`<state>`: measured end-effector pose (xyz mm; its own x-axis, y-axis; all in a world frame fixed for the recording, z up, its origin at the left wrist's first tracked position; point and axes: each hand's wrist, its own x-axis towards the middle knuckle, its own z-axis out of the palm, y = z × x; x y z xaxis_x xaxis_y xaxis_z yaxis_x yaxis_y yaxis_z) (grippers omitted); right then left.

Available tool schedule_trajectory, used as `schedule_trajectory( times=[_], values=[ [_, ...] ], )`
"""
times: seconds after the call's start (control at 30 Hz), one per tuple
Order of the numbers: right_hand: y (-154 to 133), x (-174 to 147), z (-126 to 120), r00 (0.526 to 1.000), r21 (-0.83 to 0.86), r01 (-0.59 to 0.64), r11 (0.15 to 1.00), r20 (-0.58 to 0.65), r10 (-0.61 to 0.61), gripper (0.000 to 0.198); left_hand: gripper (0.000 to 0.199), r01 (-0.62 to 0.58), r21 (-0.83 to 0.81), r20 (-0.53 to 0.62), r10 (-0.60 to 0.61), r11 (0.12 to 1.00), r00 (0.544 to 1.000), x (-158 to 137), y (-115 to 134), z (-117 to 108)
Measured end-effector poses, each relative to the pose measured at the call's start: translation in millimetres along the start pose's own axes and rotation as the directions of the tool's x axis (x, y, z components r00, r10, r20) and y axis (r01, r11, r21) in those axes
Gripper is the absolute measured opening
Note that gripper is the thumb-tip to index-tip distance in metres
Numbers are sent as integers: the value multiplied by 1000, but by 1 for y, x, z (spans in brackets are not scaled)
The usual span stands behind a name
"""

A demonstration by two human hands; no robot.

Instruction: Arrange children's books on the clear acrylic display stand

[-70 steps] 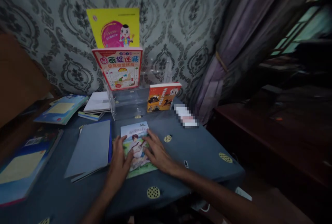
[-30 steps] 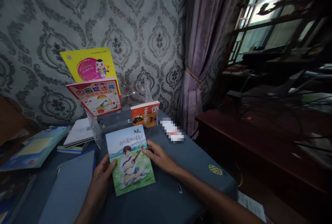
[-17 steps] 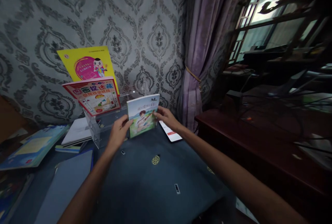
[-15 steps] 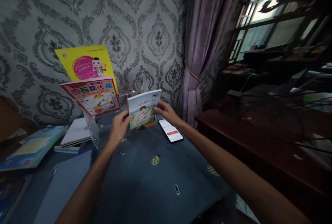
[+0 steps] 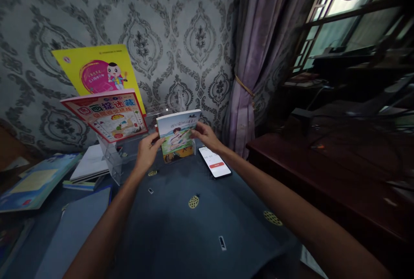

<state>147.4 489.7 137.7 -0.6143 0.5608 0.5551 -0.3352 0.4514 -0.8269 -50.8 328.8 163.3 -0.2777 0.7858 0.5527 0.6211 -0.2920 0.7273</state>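
Note:
A slim book (image 5: 177, 134) with a pale blue and green cover, showing a drawn child, stands upright between my hands. My left hand (image 5: 149, 149) pinches its left edge, thumb on the front cover. The right edge is in the grip of my right hand (image 5: 207, 136), its thumb also in front. Below and behind this book shows the orange-brown lower part of another book (image 5: 179, 155). Both are at the right end of a clear acrylic rack (image 5: 111, 160). A red-bordered book (image 5: 113, 117) and a taller yellow book (image 5: 97, 70) stand in its left part.
A phone (image 5: 216, 164) with a lit screen lies right of the rack on the dark tablecloth (image 5: 171, 227). White books (image 5: 92, 164), a blue book (image 5: 39, 180) and a grey-blue folder (image 5: 77, 231) lie at left. A patterned wall and a purple curtain (image 5: 246, 54) stand behind.
The held book has risen slightly, so more of the orange-brown book shows beneath it. Both hands keep their hold. The view has shifted a little.

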Motion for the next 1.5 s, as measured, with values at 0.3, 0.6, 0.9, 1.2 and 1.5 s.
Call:
schedule_trajectory(
  times=[0.3,0.6,0.9,1.2,1.5],
  values=[
    [25,-15,-7,997,-505,-18,863,-69,-20,16,22,81,391,60,-113,917,992,-12,-10,8],
    [19,-17,6,982,-544,-46,838,-179,-62,29,29,143,785,111,-364,603,925,-17,12,11],
    [22,-14,9,977,-627,19,779,-153,-147,26,33,209,786,69,-419,581,905,-19,16,17],
    [30,-10,12,972,-632,9,775,-177,-155,30,28,186,725,103,-372,663,923,-14,8,17],
    [31,-11,10,971,-609,6,793,-186,-150,32,25,163,690,115,-330,705,937,-12,-4,18]
  ],
)
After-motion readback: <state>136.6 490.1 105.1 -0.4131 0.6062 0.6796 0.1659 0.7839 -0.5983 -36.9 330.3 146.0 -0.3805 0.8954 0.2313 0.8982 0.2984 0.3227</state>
